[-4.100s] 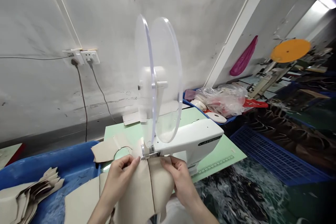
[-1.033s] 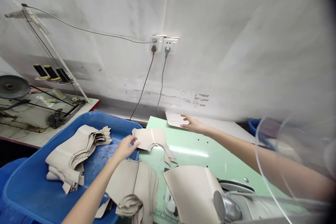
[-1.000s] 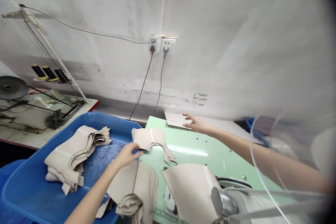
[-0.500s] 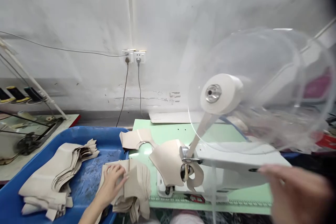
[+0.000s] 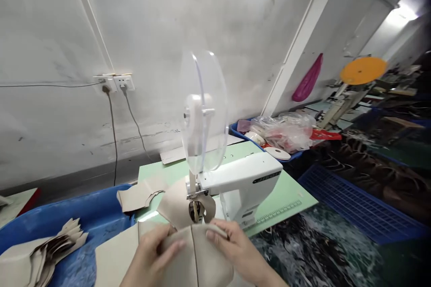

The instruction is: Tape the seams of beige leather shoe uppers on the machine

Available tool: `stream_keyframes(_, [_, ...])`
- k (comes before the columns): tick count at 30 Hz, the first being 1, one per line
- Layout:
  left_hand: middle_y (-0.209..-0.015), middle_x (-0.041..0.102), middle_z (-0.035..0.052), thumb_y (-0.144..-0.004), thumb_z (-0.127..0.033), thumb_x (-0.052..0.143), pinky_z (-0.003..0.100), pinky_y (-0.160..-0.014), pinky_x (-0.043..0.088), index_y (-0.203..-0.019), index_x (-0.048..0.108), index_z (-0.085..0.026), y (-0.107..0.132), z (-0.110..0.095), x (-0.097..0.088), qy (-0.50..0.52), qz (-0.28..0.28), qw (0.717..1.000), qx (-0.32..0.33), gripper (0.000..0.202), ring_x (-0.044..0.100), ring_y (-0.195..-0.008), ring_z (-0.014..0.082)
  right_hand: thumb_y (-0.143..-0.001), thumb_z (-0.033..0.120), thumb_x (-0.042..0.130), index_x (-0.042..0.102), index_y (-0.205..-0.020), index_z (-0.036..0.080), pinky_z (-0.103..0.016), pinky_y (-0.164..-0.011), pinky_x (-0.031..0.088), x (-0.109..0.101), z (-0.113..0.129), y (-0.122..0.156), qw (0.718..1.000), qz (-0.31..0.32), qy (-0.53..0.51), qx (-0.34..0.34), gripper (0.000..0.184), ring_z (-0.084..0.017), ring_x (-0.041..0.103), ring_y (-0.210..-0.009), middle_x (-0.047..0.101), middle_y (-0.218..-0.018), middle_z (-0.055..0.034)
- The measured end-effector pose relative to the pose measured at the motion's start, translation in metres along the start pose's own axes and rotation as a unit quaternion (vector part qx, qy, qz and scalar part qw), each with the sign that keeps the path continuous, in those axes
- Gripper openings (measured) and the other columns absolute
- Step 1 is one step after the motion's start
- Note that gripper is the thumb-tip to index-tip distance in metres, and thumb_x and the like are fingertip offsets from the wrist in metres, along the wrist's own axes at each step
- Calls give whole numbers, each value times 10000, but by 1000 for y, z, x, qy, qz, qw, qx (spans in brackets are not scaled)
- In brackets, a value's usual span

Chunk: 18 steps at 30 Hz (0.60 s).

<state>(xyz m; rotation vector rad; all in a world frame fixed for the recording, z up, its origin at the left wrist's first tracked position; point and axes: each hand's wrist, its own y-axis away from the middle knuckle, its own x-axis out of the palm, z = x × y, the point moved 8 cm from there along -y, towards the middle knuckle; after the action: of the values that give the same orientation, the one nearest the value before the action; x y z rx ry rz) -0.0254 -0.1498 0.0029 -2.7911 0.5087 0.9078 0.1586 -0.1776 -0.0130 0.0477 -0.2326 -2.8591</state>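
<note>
My left hand and right hand grip a beige panel directly in front of the machine, one at each side of its upper edge, thumbs on top and fingers curled beneath. The panel hangs between them, a dark line running down its middle, apart from the machine's head. A second beige piece sits at that head, its curled end to the right.

Half a second ago my left hand lay on the near stack, to the machine's front left, while my right hand was a blur by the machine's right end; now they meet at the panel. The piece at the head was there then, too.

Farther out, a cut piece lies on the green table left of the machine, beside a blue tub holding another stack. A clear reel rises above the machine's head. Plastic bags fill a bin behind the machine to the right, and a blue crate stands well to its right, beyond floor scraps.
</note>
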Motion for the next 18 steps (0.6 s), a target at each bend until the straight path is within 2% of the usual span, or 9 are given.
stream_keyframes(2, [-607, 484, -22, -899, -536, 489, 218, -546, 347, -637, 521, -189, -21, -8, 1, 44, -20, 998, -29, 436, 442, -593, 135, -834, 578, 616, 488, -716, 155, -193, -517, 269, -18, 6, -6, 996, -74, -59, 3, 457, -79, 342, -597, 394, -656, 37])
stream_keyframes(4, [-620, 496, -20, -889, -555, 494, 216, -549, 350, -653, 540, -190, -35, -13, 3, 77, -26, 996, -41, 438, 454, -611, 140, -784, 564, 682, 534, -730, 148, -201, -539, 317, -24, 2, -14, 987, -119, -107, 14, 445, -97, 396, -620, 468, -674, 21])
stream_keyframes(8, [-650, 546, -1, -859, -589, 520, 224, -574, 378, -644, 570, -190, -41, -5, 5, 102, -30, 992, -71, 456, 497, -658, 166, -736, 515, 747, 634, -760, 142, -239, -612, 411, -19, -8, -26, 975, -125, -180, 31, 390, -153, 520, -690, 618, -743, -26])
stream_keyframes(11, [-638, 534, 0, -854, -589, 522, 226, -571, 371, -633, 565, -188, -41, 4, 5, 98, -31, 991, -84, 459, 489, -651, 165, -755, 491, 735, 661, -763, 152, -262, -646, 442, -18, -11, -32, 968, -122, -218, 27, 347, -183, 570, -723, 654, -746, -36])
stream_keyframes(14, [-625, 515, -9, -845, -574, 532, 224, -570, 369, -625, 552, -184, -50, 12, 4, 113, -36, 989, -89, 449, 477, -630, 154, -751, 454, 743, 680, -776, 161, -291, -678, 476, -22, -20, -41, 955, -145, -254, 38, 300, -214, 608, -755, 675, -768, -47])
stream_keyframes(16, [-622, 518, -13, -832, -563, 545, 222, -574, 377, -617, 549, -180, -62, 18, 3, 132, -41, 986, -97, 439, 478, -618, 147, -728, 420, 765, 701, -894, 193, -317, -731, 508, -29, -28, -51, 948, -168, -270, 29, 288, -238, 625, -841, 698, -904, -55])
stream_keyframes(18, [-623, 540, -15, -817, -544, 561, 224, -589, 394, -615, 560, -176, -75, 24, 1, 145, -51, 982, -106, 420, 500, -624, 149, -706, 412, 775, 681, -1062, 240, -338, -776, 530, -36, -37, -65, 944, -183, -275, 18, 407, -255, 620, -946, 680, -1087, -59])
